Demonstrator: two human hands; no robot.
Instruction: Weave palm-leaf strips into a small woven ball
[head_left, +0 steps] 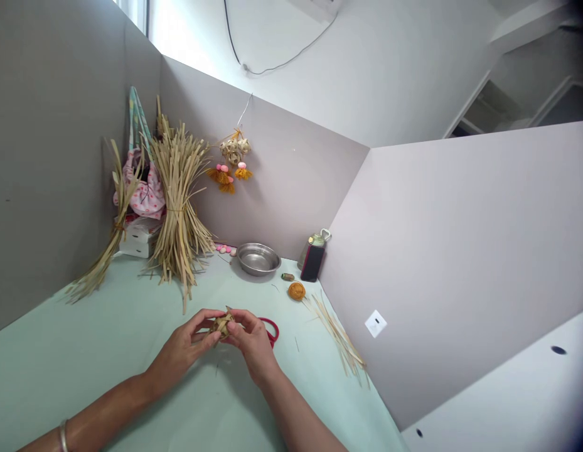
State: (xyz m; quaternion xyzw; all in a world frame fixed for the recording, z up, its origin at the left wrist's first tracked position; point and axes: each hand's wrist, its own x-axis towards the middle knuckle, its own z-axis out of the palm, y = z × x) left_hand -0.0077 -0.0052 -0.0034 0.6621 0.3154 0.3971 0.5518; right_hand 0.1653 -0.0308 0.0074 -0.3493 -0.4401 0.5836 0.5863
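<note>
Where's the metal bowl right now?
The metal bowl sits at the table's far edge, between the straw bundle on its left and the dark phone on its right.

We see both forearms reach forward and angle inward; the left hand (184, 344) and right hand (252, 342) meet at the fingertips, fingers curled and pinching together; the wrists sit low, and the left forearm wears a bangle.

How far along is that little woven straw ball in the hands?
Done: finished woven balls hang on the partition. In hand: left hand and right hand hold a small woven ball, a strip end sticking out. Left: straw bundles and loose strips lie unused.
</note>
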